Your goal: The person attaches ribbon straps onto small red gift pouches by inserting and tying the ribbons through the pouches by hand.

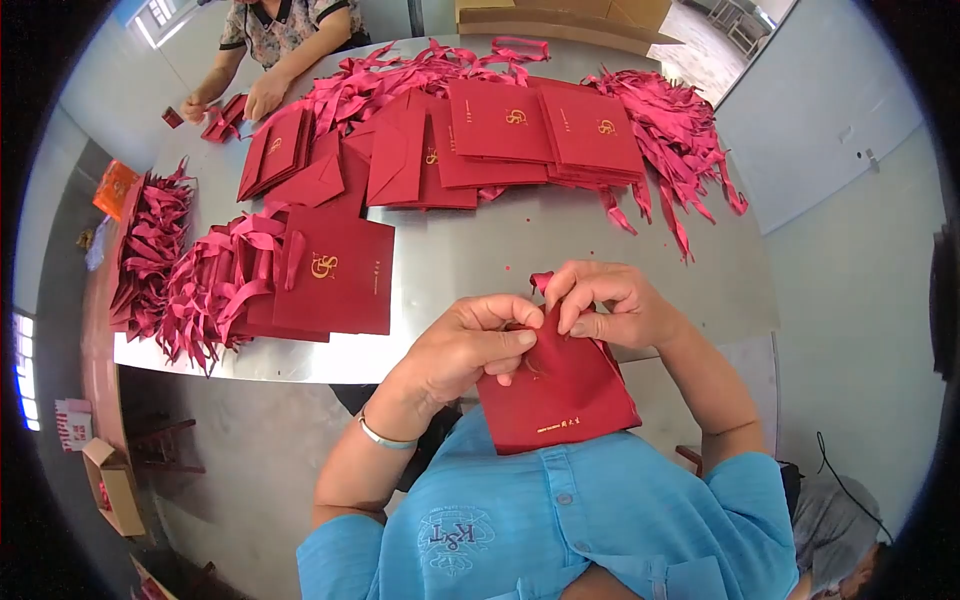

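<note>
A dark red paper gift bag (560, 395) rests against my blue shirt, with small gold lettering near its lower edge. My left hand (480, 345) pinches the bag's upper edge between thumb and forefinger. Opposite it, my right hand (608, 308) has its fingertips closed on the same edge, close to a pink-red ribbon (541, 281) that sticks up behind. Whether the right fingertips hold ribbon or only paper is hidden. Beyond my hands, flat red bags (500, 120) with gold logos lie in overlapping stacks.
Loose ribbons (670, 130) hang in a heap at the table's right. More bags with ribbon handles (225, 275) stand at the left on the metal table (450, 275). Across it, another person's hands (265, 95) handle red pieces. An open cardboard box (115, 490) sits lower left.
</note>
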{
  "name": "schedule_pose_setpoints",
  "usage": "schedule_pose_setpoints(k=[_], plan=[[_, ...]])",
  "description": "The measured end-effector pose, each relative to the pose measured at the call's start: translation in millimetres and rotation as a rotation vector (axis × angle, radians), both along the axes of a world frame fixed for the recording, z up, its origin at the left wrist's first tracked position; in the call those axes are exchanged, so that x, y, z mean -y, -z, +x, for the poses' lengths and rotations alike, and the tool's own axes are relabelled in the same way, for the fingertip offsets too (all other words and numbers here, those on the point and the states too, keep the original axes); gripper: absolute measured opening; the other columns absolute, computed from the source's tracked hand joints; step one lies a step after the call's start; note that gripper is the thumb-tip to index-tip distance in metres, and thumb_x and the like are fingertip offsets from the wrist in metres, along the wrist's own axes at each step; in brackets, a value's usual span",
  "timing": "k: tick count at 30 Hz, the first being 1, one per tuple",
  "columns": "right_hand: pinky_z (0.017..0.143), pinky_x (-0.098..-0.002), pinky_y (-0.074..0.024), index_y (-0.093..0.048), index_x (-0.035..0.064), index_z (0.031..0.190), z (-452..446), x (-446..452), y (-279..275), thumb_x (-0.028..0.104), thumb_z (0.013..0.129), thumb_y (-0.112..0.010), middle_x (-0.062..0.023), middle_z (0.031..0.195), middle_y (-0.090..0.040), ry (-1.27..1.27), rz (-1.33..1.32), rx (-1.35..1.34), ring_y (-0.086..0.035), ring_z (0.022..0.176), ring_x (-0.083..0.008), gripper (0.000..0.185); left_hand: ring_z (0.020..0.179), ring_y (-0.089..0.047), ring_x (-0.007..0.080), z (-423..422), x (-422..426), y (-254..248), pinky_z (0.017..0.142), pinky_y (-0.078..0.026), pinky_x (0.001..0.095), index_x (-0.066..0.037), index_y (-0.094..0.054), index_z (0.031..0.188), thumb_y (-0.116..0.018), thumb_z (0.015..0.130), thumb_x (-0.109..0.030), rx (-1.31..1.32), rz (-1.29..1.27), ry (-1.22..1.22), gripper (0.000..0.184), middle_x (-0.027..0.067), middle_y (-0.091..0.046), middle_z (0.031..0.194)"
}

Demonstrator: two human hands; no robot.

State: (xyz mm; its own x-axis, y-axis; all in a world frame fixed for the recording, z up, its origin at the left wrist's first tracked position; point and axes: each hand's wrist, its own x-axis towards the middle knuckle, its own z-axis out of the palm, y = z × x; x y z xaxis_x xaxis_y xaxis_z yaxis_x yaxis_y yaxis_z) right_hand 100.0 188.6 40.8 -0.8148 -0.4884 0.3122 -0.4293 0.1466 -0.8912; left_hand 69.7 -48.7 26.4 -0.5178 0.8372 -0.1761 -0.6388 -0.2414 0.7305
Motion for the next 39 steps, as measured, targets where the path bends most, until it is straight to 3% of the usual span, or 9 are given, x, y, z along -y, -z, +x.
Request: schedule_pose_setpoints(k=[2, 4, 11, 13, 19, 23, 26, 32, 39], plan=[[0.077, -0.0317, -0.0474, -0.068, 0.0056, 0.083, -3.2, -3.5, 3.2, 0.013, 0.083, -0.074, -0.0081, 0.093, -0.064, 0.017, -0.002, -0.084, -0.06, 0.085, -0.0196, 0.01, 0.051, -0.05, 0.0079, -0.2, 0.8, -2.7, 0.048, -0.042, 0.0203, 0.0, -0.063, 0.103, -0.058, 0.093, -0.003, -0.045, -0.007, -0.017, 0.011, 0.001, -0.058, 0.069], [0.078, -0.0317, -0.0475, -0.069, 0.0053, 0.083, -2.5, -5.0, -0.9, 0.012, 0.082, -0.074, -0.0082, 0.092, -0.064, 0.028, 0.003, -0.065, -0.06, 0.085, -0.0197, 0.009, 0.046, -0.046, 0.0066, -0.8, 3.3, -10.3, 0.044, -0.04, 0.0207, -0.001, -0.065, 0.103, -0.059, 0.094, -0.007, -0.125, -0.22, -0.091, 0.012, -0.0009, -0.055, 0.065], [0.077, -0.0305, -0.0471, -0.068, 0.0032, 0.082, -10.9, -7.2, 0.5, 0.008, 0.081, -0.074, -0.0085, 0.093, -0.063, 0.018, -0.003, 0.009, -0.059, 0.086, -0.0184, 0.008, 0.041, -0.04, 0.0036, -3.5, 7.9, -17.1, 0.038, -0.034, 0.0195, 0.0, -0.066, 0.101, -0.059, 0.094, -0.007, -0.084, -0.265, -0.091, 0.012, -0.0017, -0.055, 0.064], [0.077, -0.0302, -0.0468, -0.068, 0.0028, 0.083, -13.3, -5.3, 3.6, 0.008, 0.081, -0.074, -0.0087, 0.093, -0.063, 0.009, -0.029, 0.038, -0.059, 0.086, -0.0178, 0.008, 0.042, -0.042, 0.0028, -3.7, 9.7, -16.5, 0.038, -0.034, 0.0187, 0.001, -0.067, 0.1, -0.058, 0.094, -0.003, -0.341, -0.449, -0.107, 0.012, -0.0009, -0.057, 0.065], [0.076, -0.0275, -0.0457, -0.067, 0.0014, 0.085, -20.7, -0.8, 15.1, 0.008, 0.083, -0.073, -0.0082, 0.096, -0.061, -0.021, -0.128, 0.164, -0.057, 0.087, -0.0153, 0.009, 0.044, -0.045, 0.002, -2.5, 22.2, -10.4, 0.038, -0.035, 0.0185, 0.001, -0.068, 0.096, -0.06, 0.092, -0.004, -0.677, -0.616, -0.196, 0.01, -0.0002, -0.059, 0.065], [0.074, -0.0238, -0.0439, -0.066, 0.0016, 0.088, -24.6, -6.4, 25.3, 0.011, 0.085, -0.072, -0.0062, 0.101, -0.058, 0.0, -0.3, 0.419, -0.055, 0.086, -0.0115, 0.011, 0.043, -0.045, 0.0023, -9.6, 41.2, -16.4, 0.037, -0.033, 0.0189, 0.002, -0.067, 0.096, -0.059, 0.091, -0.001, -0.53, -0.62, -0.14, 0.01, 0.0, -0.059, 0.064], [0.073, -0.0227, -0.043, -0.065, 0.0025, 0.088, -27.8, -8.7, 38.6, 0.013, 0.087, -0.071, -0.0057, 0.102, -0.057, 0.001, -0.367, 0.461, -0.053, 0.086, -0.0098, 0.012, 0.04, -0.044, 0.0025, -12.4, 53.7, -13.3, 0.036, -0.032, 0.0182, 0.007, -0.063, 0.1, -0.057, 0.089, 0.005, -0.314, -0.428, -0.164, 0.013, 0.0036, -0.062, 0.067], [0.074, -0.0236, -0.0438, -0.065, 0.0034, 0.086, -24.2, 1.7, 45.8, 0.014, 0.085, -0.072, -0.006, 0.1, -0.057, 0.04, -0.381, 0.465, -0.054, 0.087, -0.0114, 0.013, 0.038, -0.043, 0.0031, -9.4, 65.2, 3.6, 0.035, -0.034, 0.0183, 0.008, -0.059, 0.106, -0.056, 0.089, 0.005, -0.216, -0.156, -0.201, 0.017, 0.0091, -0.067, 0.08], [0.074, -0.0245, -0.0439, -0.064, 0.0047, 0.085, -22.0, 1.8, 50.6, 0.016, 0.085, -0.072, -0.0053, 0.097, -0.057, 0.084, -0.422, 0.489, -0.054, 0.087, -0.0125, 0.013, 0.037, -0.041, 0.004, -5.8, 66.6, 11.5, 0.034, -0.034, 0.0187, 0.007, -0.056, 0.109, -0.048, 0.088, 0.01, -0.125, -0.08, -0.27, 0.023, 0.013, -0.068, 0.088]])
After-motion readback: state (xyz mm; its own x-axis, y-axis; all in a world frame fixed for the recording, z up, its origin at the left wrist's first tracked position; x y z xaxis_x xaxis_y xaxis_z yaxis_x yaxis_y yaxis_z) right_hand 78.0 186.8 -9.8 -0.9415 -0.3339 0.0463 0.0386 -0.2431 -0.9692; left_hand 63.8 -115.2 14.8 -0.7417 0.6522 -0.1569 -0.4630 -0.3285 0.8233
